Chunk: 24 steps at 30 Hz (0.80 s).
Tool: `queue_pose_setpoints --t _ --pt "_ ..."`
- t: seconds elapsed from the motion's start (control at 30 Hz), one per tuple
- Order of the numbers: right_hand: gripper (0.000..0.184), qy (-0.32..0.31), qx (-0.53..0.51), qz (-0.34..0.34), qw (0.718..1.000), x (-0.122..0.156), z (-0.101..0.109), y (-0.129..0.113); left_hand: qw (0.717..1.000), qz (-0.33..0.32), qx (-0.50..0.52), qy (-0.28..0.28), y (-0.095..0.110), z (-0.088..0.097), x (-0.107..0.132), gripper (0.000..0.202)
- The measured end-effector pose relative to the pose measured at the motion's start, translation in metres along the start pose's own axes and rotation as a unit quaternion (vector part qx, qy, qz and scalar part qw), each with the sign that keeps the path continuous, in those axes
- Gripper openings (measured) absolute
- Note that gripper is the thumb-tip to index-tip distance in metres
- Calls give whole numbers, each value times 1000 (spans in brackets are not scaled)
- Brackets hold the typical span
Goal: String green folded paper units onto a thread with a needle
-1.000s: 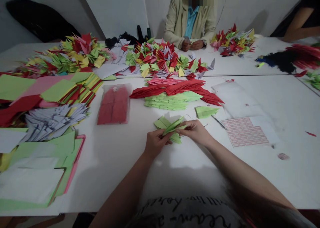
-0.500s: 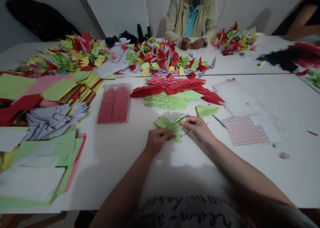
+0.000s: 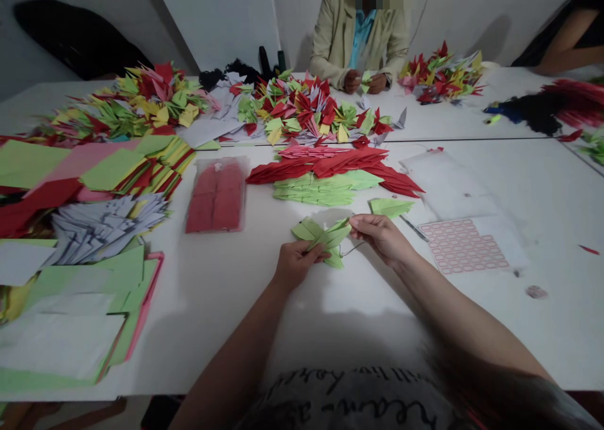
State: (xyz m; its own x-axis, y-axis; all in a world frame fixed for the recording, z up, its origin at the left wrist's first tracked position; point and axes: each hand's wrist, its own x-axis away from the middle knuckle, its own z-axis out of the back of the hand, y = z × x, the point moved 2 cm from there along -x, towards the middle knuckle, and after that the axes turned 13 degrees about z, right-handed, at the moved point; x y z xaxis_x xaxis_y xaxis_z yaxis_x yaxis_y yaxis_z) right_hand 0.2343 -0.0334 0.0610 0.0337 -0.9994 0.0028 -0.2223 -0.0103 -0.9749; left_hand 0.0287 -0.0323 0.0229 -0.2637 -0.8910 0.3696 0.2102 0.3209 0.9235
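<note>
Green folded paper [image 3: 334, 234] is held between my two hands just above the white table. My left hand [image 3: 298, 263] pinches its lower left part between thumb and fingers. At its upper right tip, my right hand [image 3: 377, 234] grips with thumb and forefinger. Other green paper flaps [image 3: 307, 229] stick out beside and beneath the held piece. A thin dark thread runs from the paper toward my right wrist. Farther out, a stack of green folded papers [image 3: 316, 190] lies beneath red ones [image 3: 349, 165]. A single green folded paper [image 3: 391, 207] rests past my right hand.
To the left are a packet of red paper [image 3: 214, 197], stacked coloured sheets [image 3: 113, 279] and grey-white folded papers [image 3: 111, 222]. A label sheet [image 3: 465, 246] and plastic bag [image 3: 453, 178] lie right. Heaps of folded paper [image 3: 306, 106] line the back, where a co-worker [image 3: 361, 40] holds green paper.
My right hand has shifted slightly right along the paper's tip, and the held paper's fold has turned more face-up. The co-worker's green paper now stands more upright.
</note>
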Motion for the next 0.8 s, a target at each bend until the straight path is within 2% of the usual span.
queue_pose_setpoints --t 0.1,0.23,0.43,0.6,0.7,0.8 --pt "32 11 32 25 999 -1 0 -2 1000 9 13 -16 0 -1 0 35" --pt "37 8 120 98 988 1 -3 -7 999 11 43 -25 3 -3 2 42" --pt "31 12 181 135 974 7 -14 1 999 -10 15 -35 6 -4 6 43" --pt "17 -31 272 205 940 12 -23 8 994 -81 -76 -23 3 -3 5 39" --pt "10 -48 258 224 938 14 -28 8 984 -134 -120 -12 4 -2 4 34" --pt "8 -33 246 223 943 15 -29 9 981 -149 -125 7 4 -1 4 30"
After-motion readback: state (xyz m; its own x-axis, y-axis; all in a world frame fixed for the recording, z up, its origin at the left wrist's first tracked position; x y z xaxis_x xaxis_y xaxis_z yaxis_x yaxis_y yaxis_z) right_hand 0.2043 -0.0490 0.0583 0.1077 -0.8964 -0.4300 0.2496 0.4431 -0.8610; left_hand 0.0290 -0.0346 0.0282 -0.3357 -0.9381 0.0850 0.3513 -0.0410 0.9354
